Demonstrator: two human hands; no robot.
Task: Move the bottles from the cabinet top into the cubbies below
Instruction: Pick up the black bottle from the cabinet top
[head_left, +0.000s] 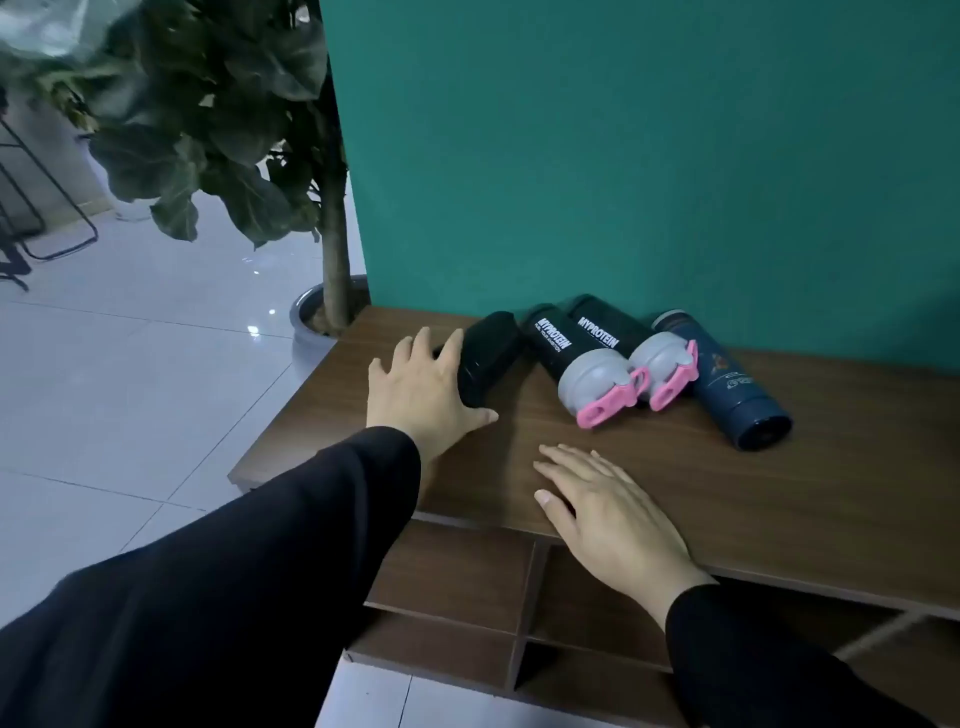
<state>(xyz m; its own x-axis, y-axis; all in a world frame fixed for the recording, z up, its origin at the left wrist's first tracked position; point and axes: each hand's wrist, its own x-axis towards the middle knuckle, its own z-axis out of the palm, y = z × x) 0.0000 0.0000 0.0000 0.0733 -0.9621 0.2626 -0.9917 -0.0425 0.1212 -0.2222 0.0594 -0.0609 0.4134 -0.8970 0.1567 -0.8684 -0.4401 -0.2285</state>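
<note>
Several bottles lie on their sides on the brown cabinet top (779, 493) against the green wall. Leftmost is a plain black bottle (488, 353). Beside it lie two black shakers with grey lids and pink caps (571, 364) (639, 348), then a dark blue bottle (727, 384) at the right. My left hand (421, 389) is spread open with its fingers touching the plain black bottle's near end, not closed around it. My right hand (608, 514) lies flat and empty on the cabinet's front edge. Cubbies (452, 566) open below the top.
A potted plant (332, 249) with large leaves stands left of the cabinet beside the wall's corner. White tiled floor spreads to the left. A black metal frame (47, 208) stands at the far left.
</note>
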